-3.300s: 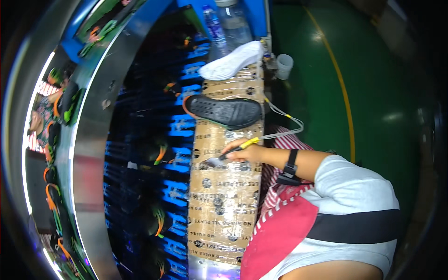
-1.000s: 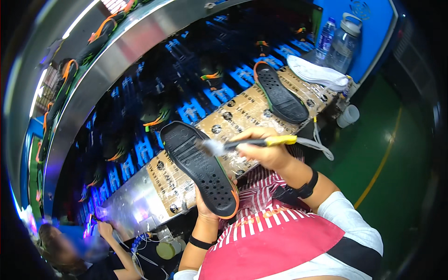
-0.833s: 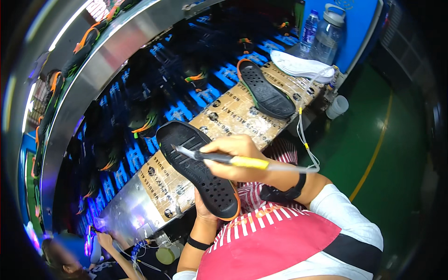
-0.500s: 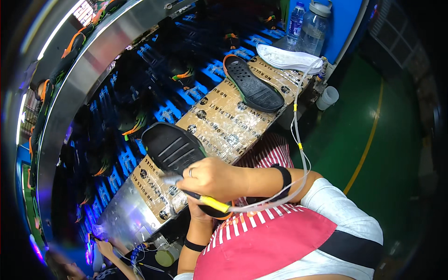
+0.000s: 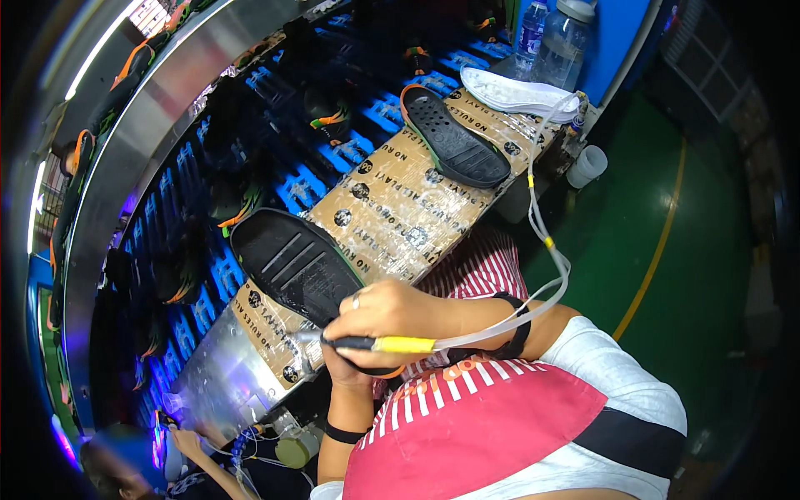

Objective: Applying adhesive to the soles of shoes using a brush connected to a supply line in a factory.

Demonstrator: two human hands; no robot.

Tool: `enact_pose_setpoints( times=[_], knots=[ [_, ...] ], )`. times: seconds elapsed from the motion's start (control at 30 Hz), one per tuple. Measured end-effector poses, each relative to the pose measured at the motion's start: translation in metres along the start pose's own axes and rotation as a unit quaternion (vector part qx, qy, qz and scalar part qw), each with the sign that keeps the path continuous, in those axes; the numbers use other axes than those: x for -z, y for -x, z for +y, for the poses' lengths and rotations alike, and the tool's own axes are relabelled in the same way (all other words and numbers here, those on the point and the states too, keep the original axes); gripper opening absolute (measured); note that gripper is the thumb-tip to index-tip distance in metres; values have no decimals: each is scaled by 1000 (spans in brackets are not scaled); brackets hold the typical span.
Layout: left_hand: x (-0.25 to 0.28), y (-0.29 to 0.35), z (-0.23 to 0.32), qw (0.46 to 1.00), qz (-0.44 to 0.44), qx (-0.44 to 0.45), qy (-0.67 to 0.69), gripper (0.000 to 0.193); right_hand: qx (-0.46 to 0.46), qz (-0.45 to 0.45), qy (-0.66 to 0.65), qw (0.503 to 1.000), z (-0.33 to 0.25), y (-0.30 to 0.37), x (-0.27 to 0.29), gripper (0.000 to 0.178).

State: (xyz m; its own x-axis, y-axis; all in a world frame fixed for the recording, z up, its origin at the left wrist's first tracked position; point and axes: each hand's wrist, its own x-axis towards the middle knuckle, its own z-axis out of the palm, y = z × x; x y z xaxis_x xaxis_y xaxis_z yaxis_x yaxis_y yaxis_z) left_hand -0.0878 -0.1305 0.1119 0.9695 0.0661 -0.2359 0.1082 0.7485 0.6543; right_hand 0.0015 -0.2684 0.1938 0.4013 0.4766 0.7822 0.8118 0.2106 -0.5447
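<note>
My left hand (image 5: 348, 375), mostly hidden under my right, grips the heel end of a black shoe sole (image 5: 287, 260) with its toe pointing to the far left. Wrapped round a glue brush (image 5: 404, 344) is my right hand (image 5: 387, 310), just above the sole's heel. The brush has a black and yellow handle with a clear tube running off to the right. Its pale, blurred tip points left, beside the sole's near edge. Another black sole (image 5: 462, 150), with holes and an orange toe rim, lies farther right on the cardboard-covered bench (image 5: 379, 229).
A white sole (image 5: 517, 92) lies at the bench's far right, near two bottles (image 5: 562, 46). Behind the bench runs a conveyor with blue slats (image 5: 300, 190) carrying dark shoe parts. A co-worker's hand (image 5: 190, 443) shows at lower left. A white cup (image 5: 587, 167) hangs at right.
The held sole has shifted left and turned slightly, showing more of its surface. The brush has swung nearly level, and my right hand has moved a little to the right and up.
</note>
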Motion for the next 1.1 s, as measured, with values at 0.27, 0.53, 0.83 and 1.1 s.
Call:
enact_pose_setpoints(
  times=[0.27, 0.53, 0.83, 1.1],
  knots=[
    [16, -2, 9, 998, -40, 26, 42, 65, -6, -55, 74, 996, -4, 11, -8, 23],
    [24, -20, 13, 995, 13, -70, 63, 60, -34, -27, 60, 997, -2, 22, -19, 29],
    [2, -29, 30, 979, -84, -76, 171, 52, -141, -36, -67, 987, 5, 29, -10, 24],
    [17, -35, 39, 984, -76, -121, 106, 71, -125, -73, -215, 966, -2, 22, -4, 20]
  ],
)
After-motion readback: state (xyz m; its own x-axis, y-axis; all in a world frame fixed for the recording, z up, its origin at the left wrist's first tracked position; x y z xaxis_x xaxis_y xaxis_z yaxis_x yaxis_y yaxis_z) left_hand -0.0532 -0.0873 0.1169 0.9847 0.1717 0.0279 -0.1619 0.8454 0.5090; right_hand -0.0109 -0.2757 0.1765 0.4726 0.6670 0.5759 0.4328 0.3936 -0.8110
